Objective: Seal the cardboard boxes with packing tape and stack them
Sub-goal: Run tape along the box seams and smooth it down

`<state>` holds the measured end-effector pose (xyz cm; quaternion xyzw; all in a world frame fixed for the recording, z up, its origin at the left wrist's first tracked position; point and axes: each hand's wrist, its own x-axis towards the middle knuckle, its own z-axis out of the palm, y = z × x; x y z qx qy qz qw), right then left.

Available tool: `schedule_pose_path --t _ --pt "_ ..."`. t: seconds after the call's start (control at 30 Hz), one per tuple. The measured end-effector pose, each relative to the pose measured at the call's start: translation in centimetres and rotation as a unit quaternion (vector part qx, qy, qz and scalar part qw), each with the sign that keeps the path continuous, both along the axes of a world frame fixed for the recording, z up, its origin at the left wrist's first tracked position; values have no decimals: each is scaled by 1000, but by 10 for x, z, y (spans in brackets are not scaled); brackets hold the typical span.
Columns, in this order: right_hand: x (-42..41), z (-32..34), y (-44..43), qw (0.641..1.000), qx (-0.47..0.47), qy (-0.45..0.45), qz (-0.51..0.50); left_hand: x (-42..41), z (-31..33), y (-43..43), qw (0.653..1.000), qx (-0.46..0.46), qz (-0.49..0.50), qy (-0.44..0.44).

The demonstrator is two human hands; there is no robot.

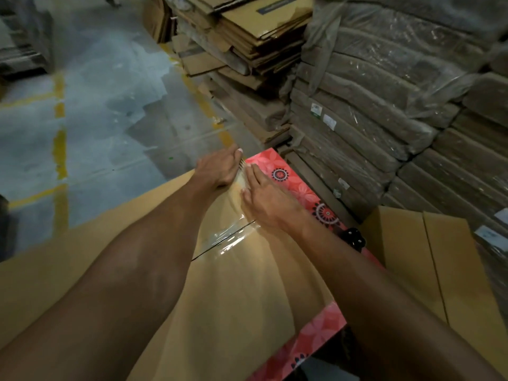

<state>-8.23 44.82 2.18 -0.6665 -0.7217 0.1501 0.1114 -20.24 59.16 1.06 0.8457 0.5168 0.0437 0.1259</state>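
My R hand [264, 199] lies flat w/ fingers [254, 177] straight and together, palm down, pressing the clear tape [228, 238] onto the top of the cardboard box [82, 257]. Just beside it, touching at the fingertips, my L hand [220, 169] sits at the box's far edge: thumb [238, 152] out, the other fingers dropping over the edge out of sight, so can't tell if they grip or just press. The tape runs from under both hands back toward me along the seam btwn the flaps, shiny and a bit wrinkled near my R wrist. The box fills the space under both forearms. Under the box and out past my R hand, a red floral-print surface [292, 183] shows along the box's R side. Near my R forearm sits a small black item [356, 239], too dark to ID. Further R of that arm, a 2nd cardboard box [406, 243]. Beyond my fingertips and to the R, plastic-wrapped stacks of flat cardboard [384, 92], and behind those, loose flattened cartons [247, 37] in a pile. Off to the L of my L hand, grey concrete floor [110, 92] w/ worn yellow lines [60, 149].
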Motion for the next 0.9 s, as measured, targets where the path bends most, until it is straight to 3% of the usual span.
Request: schedule_pose_path --t 0.2,0.5,0.67,0.9 --pt "4 -14 -44 998 -12 -46 -35 1 3 -11 1000 8 -9 19" --pt "8 -21 -42 998 -7 -59 -18 -15 -8 -72 988 38 -138 64" --pt "7 -12 -56 996 -6 -89 -14 -18 -8 -92 989 44 -123 70" --pt "18 -15 -143 995 5 -88 -42 -10 1 -99 992 19 -97 81"
